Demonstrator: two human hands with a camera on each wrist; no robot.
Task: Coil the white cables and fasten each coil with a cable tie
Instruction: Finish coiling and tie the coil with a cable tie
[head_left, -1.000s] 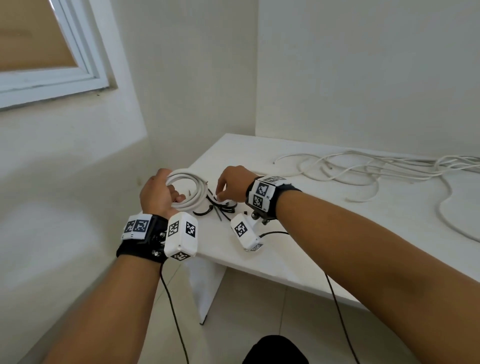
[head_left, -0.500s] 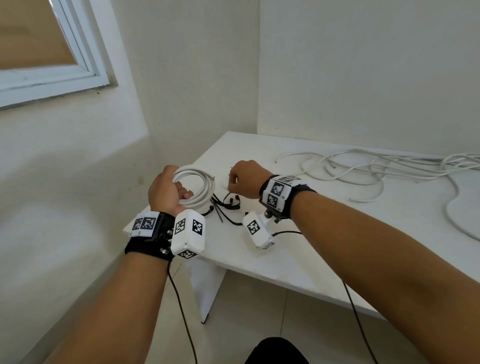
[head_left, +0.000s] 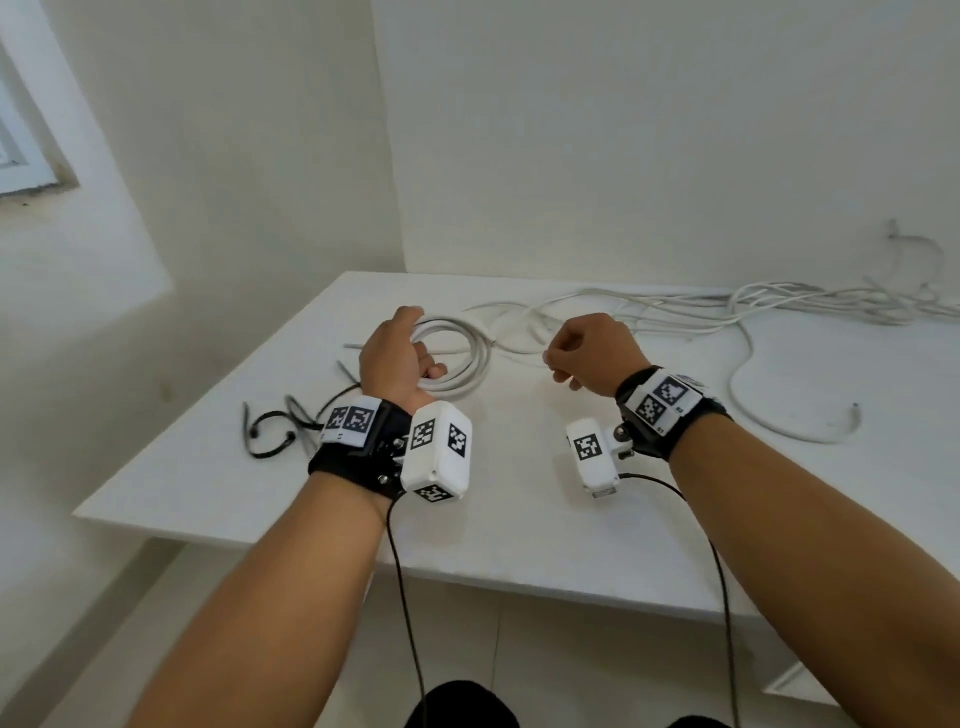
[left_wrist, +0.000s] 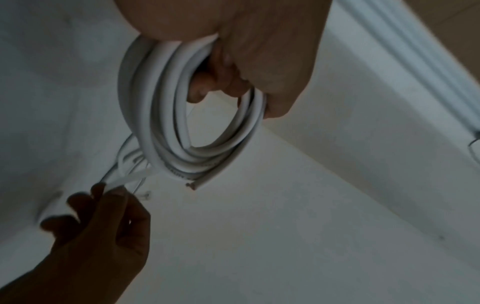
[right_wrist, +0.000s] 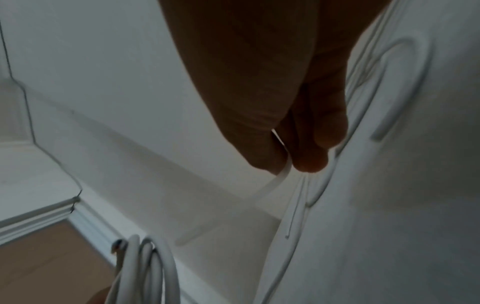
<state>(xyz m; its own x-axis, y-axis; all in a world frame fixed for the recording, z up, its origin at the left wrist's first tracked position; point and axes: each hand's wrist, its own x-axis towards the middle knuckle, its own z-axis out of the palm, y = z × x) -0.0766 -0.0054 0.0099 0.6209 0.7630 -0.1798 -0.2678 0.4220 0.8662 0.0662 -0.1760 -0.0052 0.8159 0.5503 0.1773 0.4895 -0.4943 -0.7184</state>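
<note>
My left hand (head_left: 395, 358) grips a coil of white cable (head_left: 467, 364) just above the white table (head_left: 519, 519). In the left wrist view the fingers curl through the coil (left_wrist: 161, 123), and its cut end sticks out at the bottom. My right hand (head_left: 587, 353) is held to the right of the coil, apart from it. Its thumb and fingertips pinch a thin white strip (right_wrist: 275, 181). That strip (left_wrist: 122, 179) runs toward the coil's lower edge; I cannot tell whether it is a tie or a cable end. Black cable ties (head_left: 270, 431) lie left of my left wrist.
A tangle of loose white cables (head_left: 675, 312) stretches along the back of the table to the right edge. One cable loops forward at the right (head_left: 779, 426). Walls close in behind and to the left. The table's front edge is below my wrists.
Both hands have moved right along the table, away from the black ties. My right hand left the ties and now pinches a thin white strip. My left hand still holds the coil.
</note>
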